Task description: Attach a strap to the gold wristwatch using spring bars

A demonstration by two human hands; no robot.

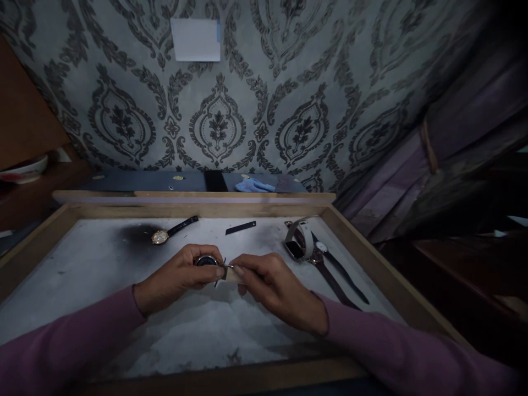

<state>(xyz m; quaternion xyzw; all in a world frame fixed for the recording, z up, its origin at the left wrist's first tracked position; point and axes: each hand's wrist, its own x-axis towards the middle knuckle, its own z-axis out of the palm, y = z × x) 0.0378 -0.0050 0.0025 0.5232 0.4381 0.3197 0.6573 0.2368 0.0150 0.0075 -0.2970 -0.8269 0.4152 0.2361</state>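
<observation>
My left hand (183, 272) is closed round a round watch (207, 260) with a dark dial and a metal rim, its thumb along the lower edge. Pinched in the fingers of my right hand (272, 286) is a light beige strap (233, 275), which meets the watch at its right side. A small shiny metal bit shows at the right fingertips, too small to name. Thin dark pieces cross where strap and watch meet. Both hands are above the white bottom of a wooden-framed tray (124, 341).
Beyond my left hand lies a gold-rimmed watch (160, 237). A black flat strip (241, 227) lies behind the hands. Several watches are grouped on the right, including a square-faced watch (295, 250) with a pale strap. A blue cloth (254, 186) lies past the frame's far edge.
</observation>
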